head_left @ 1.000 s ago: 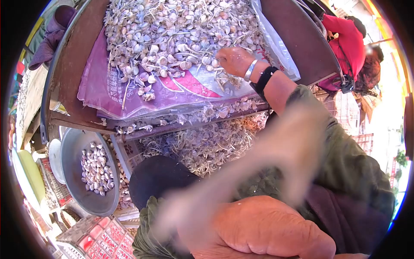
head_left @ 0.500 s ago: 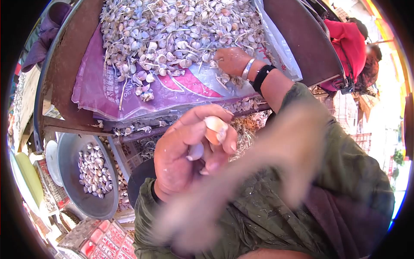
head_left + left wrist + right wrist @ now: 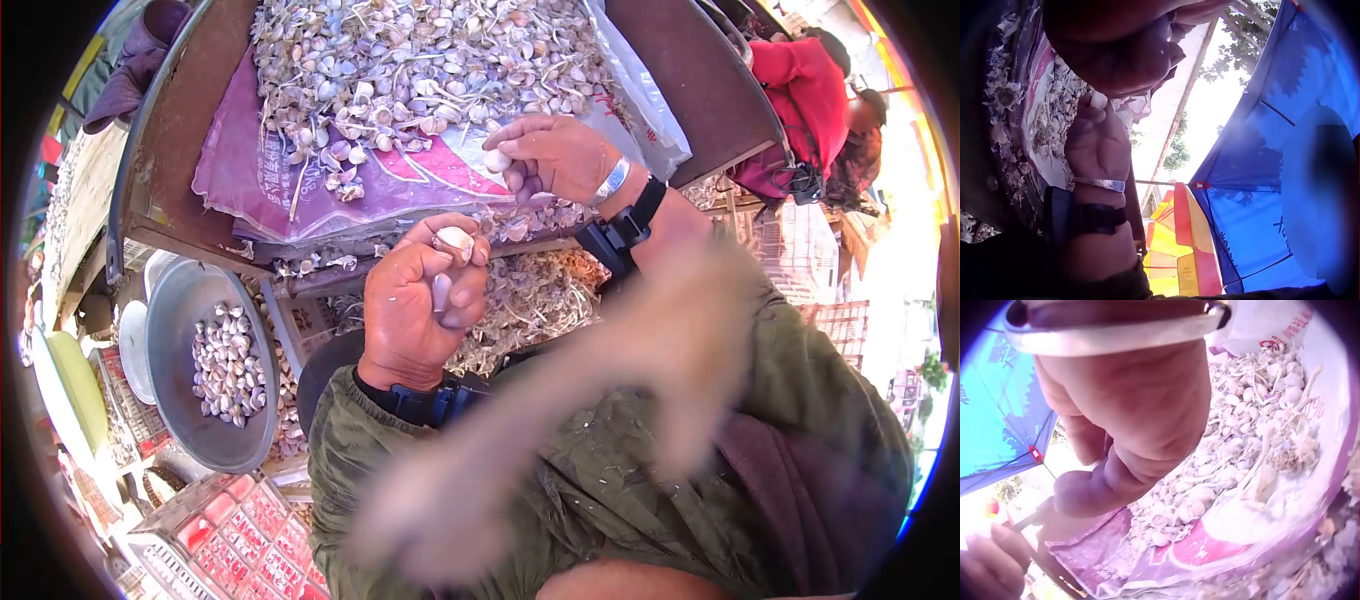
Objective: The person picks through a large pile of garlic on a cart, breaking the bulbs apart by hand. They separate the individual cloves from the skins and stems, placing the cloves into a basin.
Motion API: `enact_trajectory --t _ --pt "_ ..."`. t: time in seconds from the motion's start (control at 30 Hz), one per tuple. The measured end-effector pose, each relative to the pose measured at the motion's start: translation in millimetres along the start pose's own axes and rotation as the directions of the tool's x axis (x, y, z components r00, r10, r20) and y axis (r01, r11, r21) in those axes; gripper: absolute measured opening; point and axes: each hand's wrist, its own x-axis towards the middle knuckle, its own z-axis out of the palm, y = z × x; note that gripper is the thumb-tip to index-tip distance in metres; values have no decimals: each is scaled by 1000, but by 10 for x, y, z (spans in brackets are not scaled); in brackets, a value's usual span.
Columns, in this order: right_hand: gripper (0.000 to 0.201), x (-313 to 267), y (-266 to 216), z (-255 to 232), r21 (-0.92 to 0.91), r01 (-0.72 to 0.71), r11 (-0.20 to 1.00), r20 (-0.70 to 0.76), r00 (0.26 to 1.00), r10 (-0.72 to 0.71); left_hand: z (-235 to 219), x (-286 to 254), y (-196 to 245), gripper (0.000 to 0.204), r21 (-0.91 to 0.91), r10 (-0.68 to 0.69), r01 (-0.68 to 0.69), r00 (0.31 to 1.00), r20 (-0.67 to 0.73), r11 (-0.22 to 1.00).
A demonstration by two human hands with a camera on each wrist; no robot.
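My left hand (image 3: 405, 310) is palm up in the head view, pinching a pale garlic clove (image 3: 455, 243) between thumb and fingers. A second, purplish clove (image 3: 440, 292) lies in its curled fingers. To the right and a little higher, my right hand (image 3: 570, 160) holds a whitish garlic clove (image 3: 497, 160) at its fingertips. It hovers over the front of a purple printed sack (image 3: 230, 205), by a heap of garlic cloves (image 3: 430, 60) with dry stalks. In the right wrist view the hand's back hides what it grips.
A grey basin (image 3: 230, 450) with garlic cloves stands lower left, near a red-and-white crate (image 3: 235, 540). Brown boards (image 3: 690, 80) wall in the heap. Husks (image 3: 540, 300) lie below its front edge. A blurred beige shape (image 3: 600, 370) covers part of the head view.
My left hand has come up from the lap to near the sack's front edge, with cloves in it. The right hand has drawn back from the heap and turned, a clove now showing.
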Motion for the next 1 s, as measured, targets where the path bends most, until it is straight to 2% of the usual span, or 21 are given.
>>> enact_trajectory --t 0.13,0.23,0.43,0.53,0.63,0.67,0.77,0.8,0.87,0.97,1.0 --pt "27 -108 137 185 78 44 996 80 996 -50 -29 -60 -27 31 -4 -21 21 1000 13 1000" --pt "23 -196 148 323 82 -2 997 107 994 -6 -75 -144 -60 31 -5 -9 9 1000 -12 1000" --pt "26 -352 120 583 -42 36 998 191 981 -28 -163 -266 -41 32 31 19 -18 999 -38 999" --pt "17 -429 98 761 -213 87 973 169 984 -51 -223 -292 -45 32 31 48 -46 998 -48 998" --pt "17 -423 171 892 -531 303 791 240 949 -202 -267 -298 -63 29 61 96 -90 990 -102 994" --pt "19 -435 183 901 -594 428 681 320 902 -288 -274 -306 -68 28 61 106 -100 988 -109 993" --pt "20 -443 164 985 -672 446 591 348 895 -280 -272 -323 -64 25 53 128 -121 982 -138 991" --pt "20 -438 181 997 -645 462 609 362 886 -289 -270 -326 -63 25 49 132 -126 980 -149 991" --pt "20 -414 221 1018 -588 492 641 391 868 -308 -393 -311 -56 25 3 118 -118 991 -64 993" --pt "23 -420 186 1102 -605 337 722 325 932 -163 -400 -414 30 28 12 100 -100 995 -8 995" --pt "24 -407 191 1114 -538 301 788 310 939 -148 -375 -459 80 29 29 96 -96 995 1 995"
